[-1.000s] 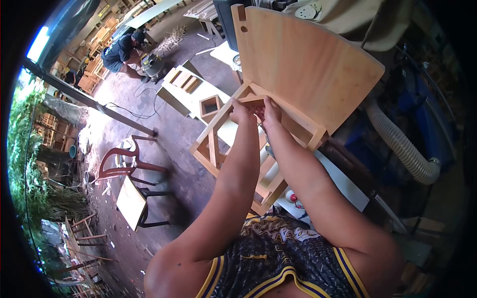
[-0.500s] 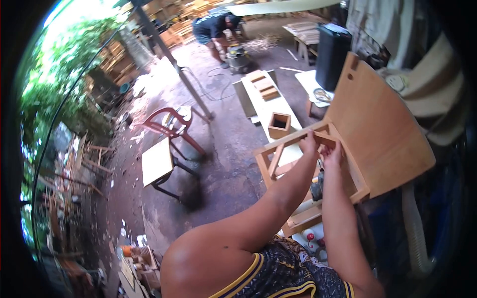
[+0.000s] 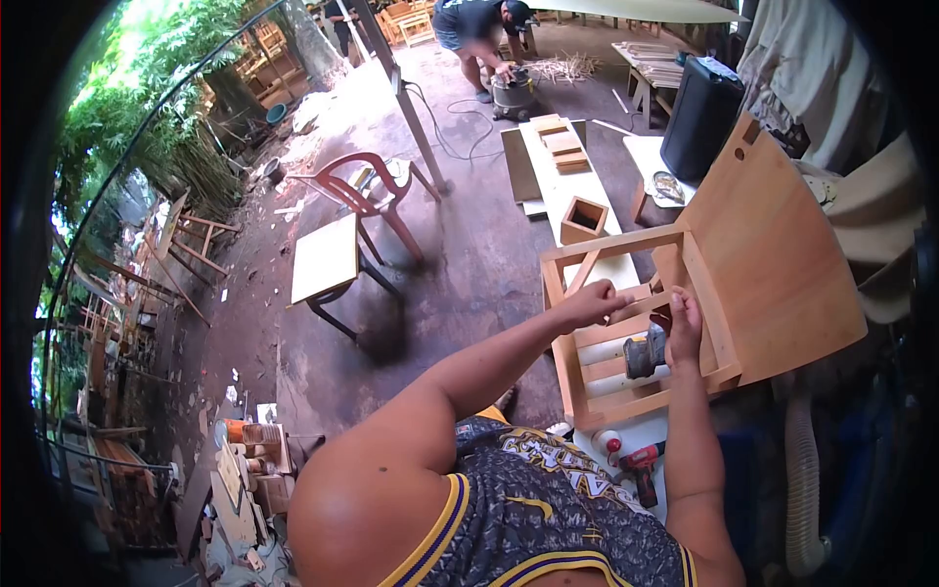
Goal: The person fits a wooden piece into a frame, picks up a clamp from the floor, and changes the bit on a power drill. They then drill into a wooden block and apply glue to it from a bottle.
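In front of me, a wooden chair frame (image 3: 558, 367) lies with its broad curved backrest panel (image 3: 782, 264) rising on the right. Inside the frame, a short wooden strip (image 3: 646, 304) spans my two hands. My left hand (image 3: 593, 304) is closed at the strip's left end, fingers curled. On its right end, my right hand (image 3: 685, 328) grips with thumb and fingers, palm partly turned away. A grey power tool (image 3: 643, 354) sits low within the frame, right beside my right wrist. At the frame's far left corner, a diagonal brace (image 3: 583, 269) runs between two rails.
Below the frame lie a red cordless drill (image 3: 643, 464) and a white bottle with a red cap (image 3: 608, 442). Beyond it, a long board (image 3: 553, 201) carries an open wooden box (image 3: 584, 219) and several blocks. A plastic chair (image 3: 367, 196) stands left; a person (image 3: 474, 34) bends over a shop vacuum.
Both hands have come back from the frame's far rail toward its middle, with the wooden strip now between them. The view has shifted, bringing the drill into sight.
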Action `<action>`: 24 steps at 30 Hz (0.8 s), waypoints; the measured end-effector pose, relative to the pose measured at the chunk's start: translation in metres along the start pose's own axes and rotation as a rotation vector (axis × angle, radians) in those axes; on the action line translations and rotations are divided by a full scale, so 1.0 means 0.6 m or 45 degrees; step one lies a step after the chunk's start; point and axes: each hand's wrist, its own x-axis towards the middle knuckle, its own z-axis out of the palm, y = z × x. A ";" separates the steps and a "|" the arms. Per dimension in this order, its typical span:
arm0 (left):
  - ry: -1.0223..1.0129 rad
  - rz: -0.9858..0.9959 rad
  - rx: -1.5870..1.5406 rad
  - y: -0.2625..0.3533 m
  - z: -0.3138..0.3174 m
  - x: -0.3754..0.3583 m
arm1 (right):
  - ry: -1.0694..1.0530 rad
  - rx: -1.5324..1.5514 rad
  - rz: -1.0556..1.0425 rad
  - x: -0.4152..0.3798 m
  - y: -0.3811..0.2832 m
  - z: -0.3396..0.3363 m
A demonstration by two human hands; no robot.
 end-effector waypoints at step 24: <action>0.360 -1.343 0.721 -0.536 -0.566 -0.547 | 0.171 -1.687 -0.341 -0.263 0.069 0.134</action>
